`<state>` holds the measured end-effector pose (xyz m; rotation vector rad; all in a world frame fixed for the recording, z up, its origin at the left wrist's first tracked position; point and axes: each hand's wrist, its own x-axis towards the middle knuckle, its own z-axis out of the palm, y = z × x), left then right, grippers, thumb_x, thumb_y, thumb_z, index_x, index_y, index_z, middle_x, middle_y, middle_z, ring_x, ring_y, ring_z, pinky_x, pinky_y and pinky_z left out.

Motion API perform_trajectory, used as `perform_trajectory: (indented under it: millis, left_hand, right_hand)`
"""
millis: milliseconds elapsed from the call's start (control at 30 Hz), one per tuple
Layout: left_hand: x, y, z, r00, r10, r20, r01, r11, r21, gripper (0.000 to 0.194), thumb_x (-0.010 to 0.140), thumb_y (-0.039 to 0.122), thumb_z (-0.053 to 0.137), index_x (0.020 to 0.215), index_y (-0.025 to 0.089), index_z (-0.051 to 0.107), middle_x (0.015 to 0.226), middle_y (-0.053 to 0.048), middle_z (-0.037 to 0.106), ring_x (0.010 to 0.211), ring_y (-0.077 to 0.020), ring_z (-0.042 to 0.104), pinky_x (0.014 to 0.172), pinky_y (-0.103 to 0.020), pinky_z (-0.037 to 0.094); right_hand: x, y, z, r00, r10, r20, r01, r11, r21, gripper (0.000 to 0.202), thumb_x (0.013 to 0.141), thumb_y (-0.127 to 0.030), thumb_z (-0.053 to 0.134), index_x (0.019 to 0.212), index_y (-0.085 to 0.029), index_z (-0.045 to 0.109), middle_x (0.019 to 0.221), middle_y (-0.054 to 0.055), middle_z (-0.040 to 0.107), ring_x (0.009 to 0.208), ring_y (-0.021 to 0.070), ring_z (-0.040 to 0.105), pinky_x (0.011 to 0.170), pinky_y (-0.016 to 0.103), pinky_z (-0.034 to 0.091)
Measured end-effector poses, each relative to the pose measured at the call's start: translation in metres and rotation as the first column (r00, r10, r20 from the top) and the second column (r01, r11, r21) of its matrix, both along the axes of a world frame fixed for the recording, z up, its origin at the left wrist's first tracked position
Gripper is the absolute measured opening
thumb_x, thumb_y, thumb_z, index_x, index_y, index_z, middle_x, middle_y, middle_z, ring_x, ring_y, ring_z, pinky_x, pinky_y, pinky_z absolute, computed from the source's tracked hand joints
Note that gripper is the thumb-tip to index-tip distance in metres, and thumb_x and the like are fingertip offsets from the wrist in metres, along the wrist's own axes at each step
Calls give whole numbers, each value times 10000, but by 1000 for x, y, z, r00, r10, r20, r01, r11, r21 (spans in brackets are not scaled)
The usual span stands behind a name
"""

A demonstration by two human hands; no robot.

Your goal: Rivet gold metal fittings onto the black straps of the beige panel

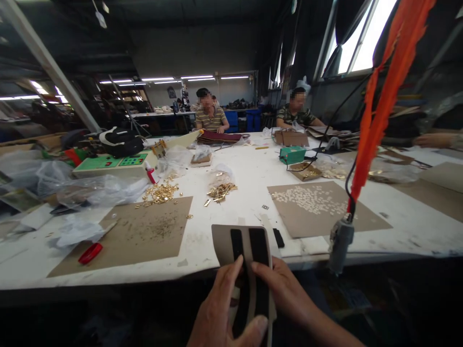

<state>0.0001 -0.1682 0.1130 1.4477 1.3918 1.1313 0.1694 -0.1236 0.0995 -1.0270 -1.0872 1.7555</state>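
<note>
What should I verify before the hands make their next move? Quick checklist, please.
1. Left hand gripping the panel: ok.
2. Right hand gripping it, thumb on the front: ok.
3. Two black strips side by side along the panel: ok.
4. Panel flat: not ok, it curves.
5. Panel's back face: cannot tell, hidden.
6. Hanging grey tool apart from the panel: ok.

a white table (249, 166) carries brown sheets (121, 253) and gold pieces (161, 193).
</note>
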Motion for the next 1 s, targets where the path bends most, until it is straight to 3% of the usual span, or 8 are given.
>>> perform_trajectory:
  millis: [167, 233, 333, 467, 533, 633, 800, 1000]
  left_hand:
    - [-13, 32, -35, 988, 152, -22, -153, 987, -52, 593, 786, 357, 798, 1347, 226, 654, 1411, -135, 605, 1235, -329, 616, 1000, -399, 541]
    - [-10, 43, -49, 989, 131, 69, -118, 979, -167, 697, 762, 375, 828, 1395, 180, 607, 1412, -182, 602, 1216, -341, 630, 957, -410, 560]
    - [-3, 52, -62, 977, 23, 214, 40, 958, -286, 788, 729, 320, 855, 1440, 155, 561, 1360, -208, 649, 1183, -348, 659, 955, -415, 559]
    - [-5, 60, -62, 969, -116, 218, 178, 940, -291, 596, 759, 263, 821, 1322, 163, 650, 1253, -151, 726, 1140, -333, 686, 1003, -400, 531]
    - [-8, 69, -58, 962, -164, 220, 229, 921, -315, 498, 753, 300, 829, 1213, 144, 717, 1152, -131, 766, 1086, -331, 705, 968, -386, 545]
    - [-9, 90, -54, 967, -170, 191, 230, 906, -356, 379, 761, 348, 817, 1064, 122, 782, 1022, -113, 796, 1000, -320, 730, 915, -370, 558]
    - [-2, 137, -51, 991, -132, -3, 123, 931, -343, 335, 813, 365, 755, 1038, 120, 797, 971, -105, 802, 923, -319, 742, 819, -372, 565]
    - [1, 167, -58, 982, -172, -84, 132, 927, -351, 264, 828, 312, 717, 1010, 142, 804, 947, -85, 803, 891, -304, 742, 773, -346, 546]
  right_hand:
    - [46, 0, -38, 978, -124, -170, 77, 962, -262, 358, 787, -391, 744, 1006, -108, 758, 891, 121, 767, 790, 273, 730, 823, 405, 569]
    - [55, -6, -54, 977, -111, -181, 51, 949, -311, 328, 777, -332, 733, 1016, -111, 767, 916, 121, 774, 856, 289, 738, 889, 428, 563]
    - [53, -17, -70, 980, -109, -166, 49, 942, -331, 324, 750, -252, 701, 1044, -135, 772, 950, 96, 780, 960, 294, 733, 947, 423, 553]
    - [40, -14, -67, 987, -110, -119, 67, 945, -320, 330, 768, -246, 682, 1072, -152, 769, 1020, 88, 781, 1011, 302, 727, 946, 431, 563]
    - [34, -1, -60, 995, -79, -64, 63, 974, -219, 369, 817, -321, 723, 1152, -167, 750, 1114, 90, 769, 1071, 301, 716, 991, 437, 550]
    - [28, 28, -50, 977, -95, 191, 100, 995, -15, 457, 821, -458, 779, 1184, -183, 740, 1166, 87, 760, 1118, 296, 703, 1006, 415, 545]
    - [26, 82, -45, 758, -187, 625, 86, 978, 188, 343, 873, -485, 690, 1000, -180, 781, 990, 88, 787, 939, 284, 739, 811, 376, 573]
    - [24, 114, -52, 444, -214, 870, -57, 962, 266, 304, 908, -456, 632, 922, -195, 789, 930, 96, 785, 904, 290, 731, 762, 360, 509]
